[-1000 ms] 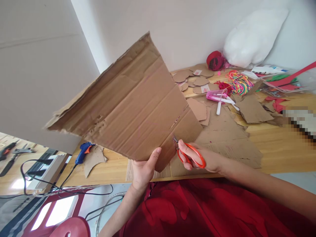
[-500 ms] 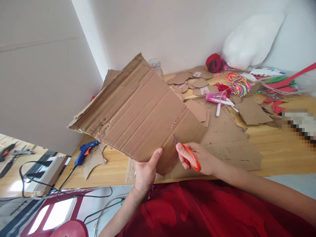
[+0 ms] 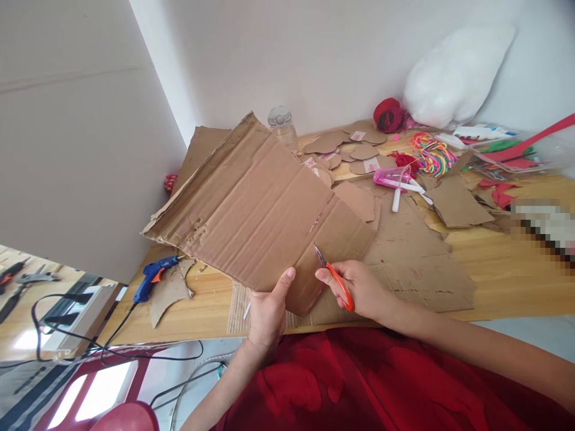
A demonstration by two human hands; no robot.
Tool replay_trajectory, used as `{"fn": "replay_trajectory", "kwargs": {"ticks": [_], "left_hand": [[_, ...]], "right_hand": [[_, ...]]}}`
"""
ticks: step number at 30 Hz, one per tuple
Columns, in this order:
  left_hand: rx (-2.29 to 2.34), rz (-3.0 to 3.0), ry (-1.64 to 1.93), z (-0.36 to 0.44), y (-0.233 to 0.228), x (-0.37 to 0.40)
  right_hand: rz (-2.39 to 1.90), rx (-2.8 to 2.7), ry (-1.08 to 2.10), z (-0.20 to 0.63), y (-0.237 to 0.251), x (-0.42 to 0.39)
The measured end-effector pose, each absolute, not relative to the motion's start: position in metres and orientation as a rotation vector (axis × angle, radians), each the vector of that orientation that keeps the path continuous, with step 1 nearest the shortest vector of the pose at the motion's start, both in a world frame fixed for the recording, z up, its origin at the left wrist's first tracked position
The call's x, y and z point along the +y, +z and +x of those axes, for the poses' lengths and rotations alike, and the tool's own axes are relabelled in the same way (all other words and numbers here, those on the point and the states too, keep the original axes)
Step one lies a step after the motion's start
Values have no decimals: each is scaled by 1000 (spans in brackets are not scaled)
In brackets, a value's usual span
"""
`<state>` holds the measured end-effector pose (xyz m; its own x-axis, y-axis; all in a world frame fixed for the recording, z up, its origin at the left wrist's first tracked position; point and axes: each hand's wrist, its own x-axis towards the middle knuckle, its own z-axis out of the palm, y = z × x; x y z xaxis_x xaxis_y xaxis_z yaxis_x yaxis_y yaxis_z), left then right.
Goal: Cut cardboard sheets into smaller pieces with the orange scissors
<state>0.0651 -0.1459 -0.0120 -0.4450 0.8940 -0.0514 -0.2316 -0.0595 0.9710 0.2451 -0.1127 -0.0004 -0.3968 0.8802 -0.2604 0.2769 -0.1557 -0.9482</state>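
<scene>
A large creased sheet of cardboard (image 3: 256, 209) is held up at a tilt over the table. My left hand (image 3: 269, 308) grips its lower edge, thumb on the near face and fingers hidden behind. In my right hand (image 3: 359, 290) is a pair of scissors (image 3: 336, 284) with orange handles. The blades point up and to the left, in front of the cardboard's right part; whether they touch it I cannot tell. A short torn slit shows on the sheet just above the scissor tips.
Flat cardboard (image 3: 413, 257) covers part of the wooden table (image 3: 503, 287). A blue glue gun (image 3: 155, 276) with its cord lies at the left. Behind are cut cardboard pieces (image 3: 326, 142), a clear jar (image 3: 283, 126), coloured cords (image 3: 431, 154), a pink-and-white tool (image 3: 395, 178) and a white bag (image 3: 458, 78).
The cardboard's top has tipped lower and its left corner has moved right, showing more of the jar. My right hand has turned the scissors slightly, and their blades show more.
</scene>
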Motion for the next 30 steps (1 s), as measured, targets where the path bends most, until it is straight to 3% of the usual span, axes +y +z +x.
{"fn": "replay_trajectory", "kwargs": {"ticks": [14,30], "left_hand": [[1416,742,1756,55,-10,-135],[1410,804,1723,50,-14,-139]], "right_hand": [[-1078,-1617,1944,250,13,-115],[-1087,-1613,1952,254,20,-107]]}}
